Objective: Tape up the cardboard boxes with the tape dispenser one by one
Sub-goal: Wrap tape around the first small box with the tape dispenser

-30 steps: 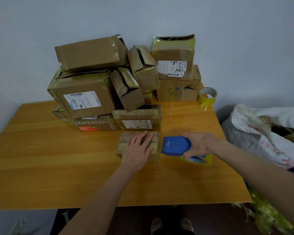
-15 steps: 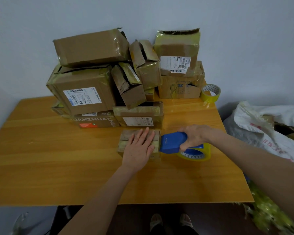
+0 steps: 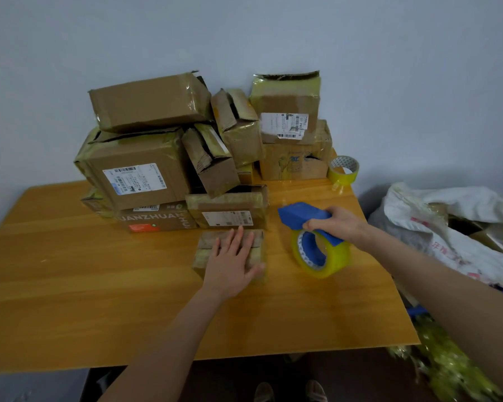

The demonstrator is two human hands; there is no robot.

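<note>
Wooden table [image 3: 99,285] is sitting against a plain pale wall [image 3: 418,82], its orange-brown top filling most of the view. Spare roll of yellow tape [image 3: 343,172] is standing at the far right corner of the table, near the edge. White printed sack [image 3: 447,227] is slumping on the floor right of the table, open. Yellowish crumpled plastic scraps [image 3: 453,369] are lying below it, blurred. Two shoes [image 3: 291,391] are showing under the near table edge.

A small flat cardboard box [image 3: 212,245] lies near the desk's middle. Just right of it, apart, a blue tape dispenser [image 3: 305,218] carries a yellowish tape roll [image 3: 330,261]. Behind, taped boxes [image 3: 145,169] are heaped.
</note>
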